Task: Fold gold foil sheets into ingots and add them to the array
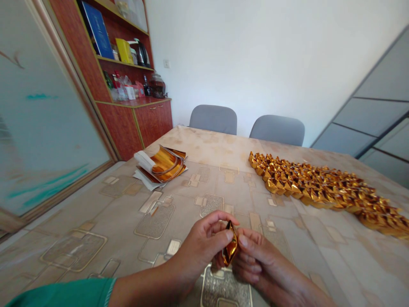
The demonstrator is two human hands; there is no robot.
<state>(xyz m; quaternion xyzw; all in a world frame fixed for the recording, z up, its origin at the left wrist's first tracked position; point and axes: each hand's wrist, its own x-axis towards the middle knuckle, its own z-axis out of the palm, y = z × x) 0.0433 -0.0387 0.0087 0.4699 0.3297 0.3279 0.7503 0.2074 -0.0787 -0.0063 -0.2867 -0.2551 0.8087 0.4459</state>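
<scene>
A small folded piece of gold foil paper (230, 249) stands upright between both my hands, just above the patterned tablecloth (128, 213). My left hand (204, 243) pinches its upper edge with thumb and forefinger. My right hand (255, 260) grips its other side, thumb pressed on the foil and fingers curled under. A stack of curled gold foil sheets (164, 164) lies at the far left of the table. Several finished gold folded pieces (319, 185) lie in rows at the right.
Two grey chairs (213, 118) (277, 128) stand at the table's far edge. A red wooden cabinet (134, 115) with bottles, a kettle and boxes fills the back left corner. A glass sliding door (41, 119) runs along the left.
</scene>
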